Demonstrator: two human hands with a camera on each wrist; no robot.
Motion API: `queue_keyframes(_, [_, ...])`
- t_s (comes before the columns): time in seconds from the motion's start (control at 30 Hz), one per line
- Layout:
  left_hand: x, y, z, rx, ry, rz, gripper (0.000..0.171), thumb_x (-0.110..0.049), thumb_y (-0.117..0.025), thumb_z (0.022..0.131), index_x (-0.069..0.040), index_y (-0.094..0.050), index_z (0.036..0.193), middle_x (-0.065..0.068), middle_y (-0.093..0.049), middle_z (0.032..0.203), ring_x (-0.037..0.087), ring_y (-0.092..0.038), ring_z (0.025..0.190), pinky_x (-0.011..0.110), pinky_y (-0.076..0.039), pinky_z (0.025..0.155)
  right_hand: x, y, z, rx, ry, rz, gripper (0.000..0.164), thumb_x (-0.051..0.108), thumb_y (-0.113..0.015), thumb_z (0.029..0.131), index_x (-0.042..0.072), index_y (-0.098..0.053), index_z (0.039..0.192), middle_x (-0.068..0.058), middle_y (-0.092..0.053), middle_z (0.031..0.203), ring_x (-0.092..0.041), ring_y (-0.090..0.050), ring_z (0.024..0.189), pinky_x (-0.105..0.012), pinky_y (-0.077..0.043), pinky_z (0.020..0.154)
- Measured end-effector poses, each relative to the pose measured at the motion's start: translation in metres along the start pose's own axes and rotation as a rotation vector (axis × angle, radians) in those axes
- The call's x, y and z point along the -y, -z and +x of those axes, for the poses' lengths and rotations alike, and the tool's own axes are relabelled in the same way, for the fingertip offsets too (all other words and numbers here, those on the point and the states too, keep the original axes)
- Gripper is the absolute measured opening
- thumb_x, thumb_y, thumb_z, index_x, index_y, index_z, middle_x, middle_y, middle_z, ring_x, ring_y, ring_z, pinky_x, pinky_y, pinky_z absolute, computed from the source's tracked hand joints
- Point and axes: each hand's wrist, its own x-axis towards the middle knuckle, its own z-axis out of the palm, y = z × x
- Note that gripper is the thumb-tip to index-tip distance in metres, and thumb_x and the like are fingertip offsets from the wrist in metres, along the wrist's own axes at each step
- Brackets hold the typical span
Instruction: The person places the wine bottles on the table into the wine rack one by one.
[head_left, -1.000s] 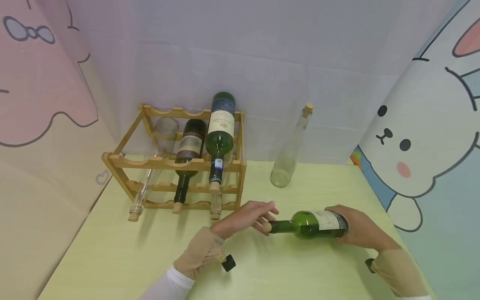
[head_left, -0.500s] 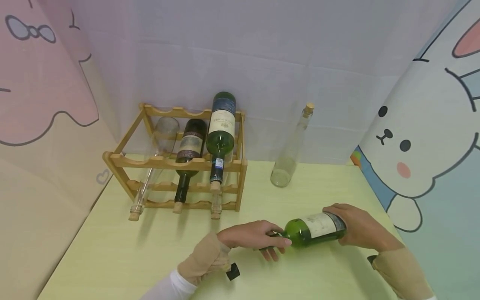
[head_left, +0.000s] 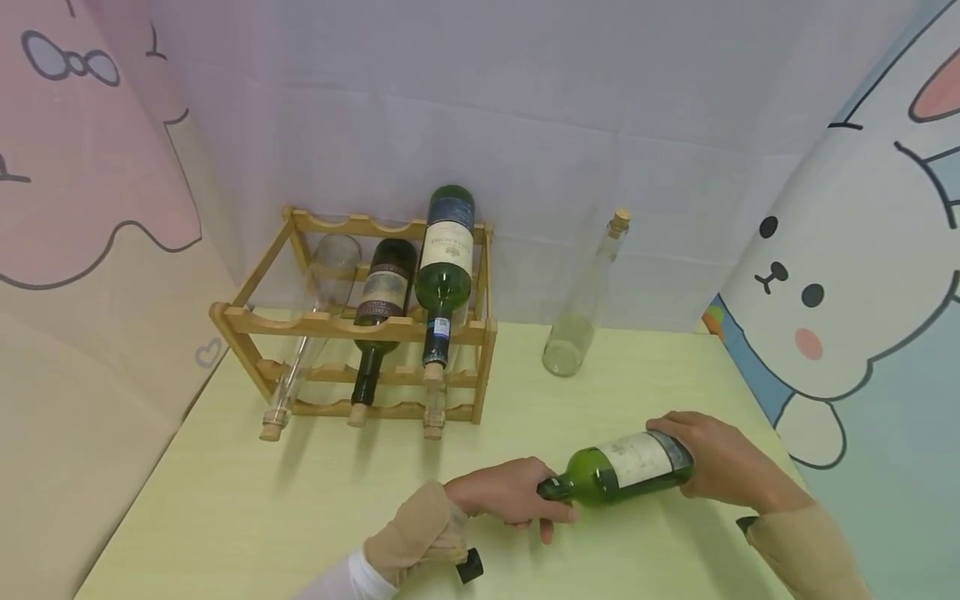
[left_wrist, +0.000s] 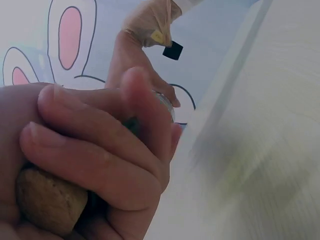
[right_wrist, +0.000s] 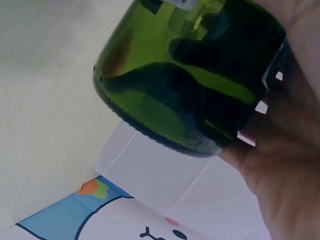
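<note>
A green wine bottle (head_left: pixel 626 468) with a pale label lies sideways between the two hands, its neck towards the left. My left hand (head_left: pixel 513 492) wraps its fingers round the neck; in the left wrist view the cork (left_wrist: pixel 50 200) pokes out beneath the curled fingers. At the base end my right hand (head_left: pixel 723 461) grips the bottle from the far side. The right wrist view shows the green glass base (right_wrist: pixel 165 100) close up, with the palm and fingers along it. Most of the neck is hidden by the left hand.
A wooden wine rack (head_left: pixel 360 327) stands at the back left, holding a dark bottle (head_left: pixel 382 292), a green bottle (head_left: pixel 445 250) and clear corked bottles (head_left: pixel 296 375). Right of it, a clear corked bottle (head_left: pixel 577 317) stands upright by the back curtain (head_left: pixel 540 150).
My left hand has moved from beside the cork onto the neck and now grips it. The bottle has tilted, its neck end coming nearer the front. The right hand keeps its hold at the base.
</note>
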Motion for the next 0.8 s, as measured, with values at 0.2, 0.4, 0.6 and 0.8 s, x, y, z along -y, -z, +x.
queue_keyframes(0.2, [-0.003, -0.004, -0.004, -0.062, -0.006, 0.023, 0.032, -0.030, -0.072, 0.104, -0.013, -0.063, 0.078, -0.007, -0.047, 0.056, 0.005, -0.034, 0.046, 0.022, -0.030, 0.044, 0.000, -0.002, -0.004, 0.005, -0.033, 0.039, 0.088, 0.002, -0.099, 0.047, 0.010, -0.072, 0.130, -0.011, -0.070, 0.124, -0.030, -0.068, 0.104, -0.047, -0.058, 0.078])
queue_keyframes(0.4, [-0.009, -0.005, -0.008, -0.089, -0.006, 0.030, 0.036, -0.033, -0.072, 0.104, -0.018, -0.058, 0.074, -0.008, -0.045, 0.056, 0.006, -0.035, 0.046, 0.022, -0.030, 0.045, -0.003, 0.001, -0.011, -0.079, -0.039, 0.100, 0.093, 0.005, -0.106, 0.050, 0.017, -0.068, 0.134, -0.010, -0.065, 0.132, -0.028, -0.065, 0.110, -0.046, -0.058, 0.078])
queue_keyframes(0.6, [-0.017, -0.004, -0.017, -0.149, 0.007, 0.058, 0.039, -0.034, -0.074, 0.103, -0.018, -0.056, 0.072, -0.008, -0.046, 0.057, 0.006, -0.038, 0.047, 0.022, -0.032, 0.045, -0.006, -0.008, -0.010, -0.229, 0.078, 0.091, 0.111, 0.005, -0.110, 0.044, 0.016, -0.063, 0.144, -0.008, -0.061, 0.142, -0.026, -0.059, 0.123, -0.029, -0.053, 0.097])
queue_keyframes(0.8, [-0.027, 0.002, -0.028, -0.197, -0.006, 0.028, 0.038, -0.033, -0.074, 0.103, -0.017, -0.058, 0.073, -0.008, -0.048, 0.059, 0.006, -0.039, 0.049, 0.022, -0.034, 0.047, -0.016, -0.005, -0.008, -0.344, 0.019, 0.167, 0.128, -0.004, -0.106, 0.051, 0.017, -0.046, 0.162, -0.010, -0.051, 0.154, -0.014, -0.044, 0.144, -0.019, -0.040, 0.110])
